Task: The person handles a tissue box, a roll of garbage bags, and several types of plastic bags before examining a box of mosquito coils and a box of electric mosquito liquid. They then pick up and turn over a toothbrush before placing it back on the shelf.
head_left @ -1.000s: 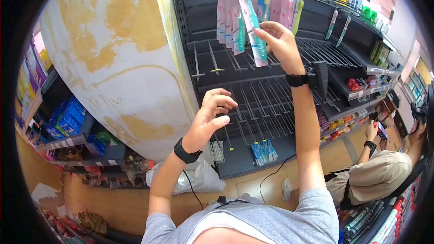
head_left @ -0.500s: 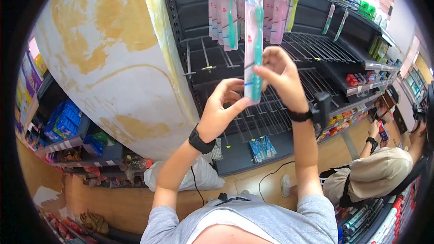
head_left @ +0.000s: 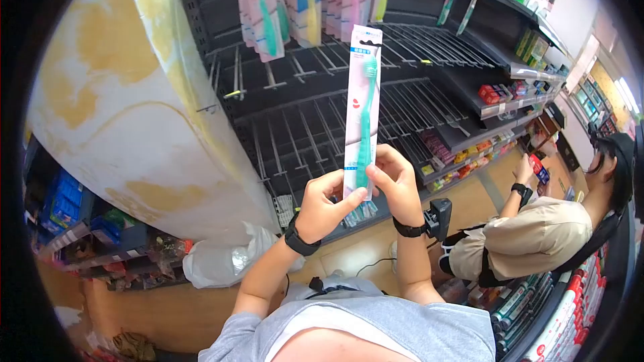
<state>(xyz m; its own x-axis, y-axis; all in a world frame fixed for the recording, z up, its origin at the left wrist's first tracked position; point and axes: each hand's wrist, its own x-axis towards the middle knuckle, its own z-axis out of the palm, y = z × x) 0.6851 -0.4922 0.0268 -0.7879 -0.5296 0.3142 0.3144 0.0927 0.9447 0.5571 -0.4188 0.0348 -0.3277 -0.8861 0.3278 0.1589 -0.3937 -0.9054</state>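
A packaged green toothbrush [head_left: 365, 114] stands nearly upright in front of me, its clear-and-white pack facing me with the bristle head at the top. My left hand [head_left: 327, 206] pinches the lower left edge of the pack, thumb across the front. On the other side, my right hand [head_left: 397, 184] grips the lower right edge, with its thumb on the front. The fingers behind the pack are partly hidden. More packaged toothbrushes [head_left: 265, 13] in green, yellow and pink hang from hooks on the rack beyond.
Dark shelving with rows of metal hooks [head_left: 416, 104] fills the middle. A pillar [head_left: 134, 107] stands left, with a white plastic bag [head_left: 228, 255] at its foot. To the right, another person [head_left: 537, 234] in a beige top holds a small red-and-blue package [head_left: 539, 169].
The packaged toothbrush and both hands have come lower and nearer my body. The view has turned, so the hanging toothbrushes sit farther left. The other person shows more fully.
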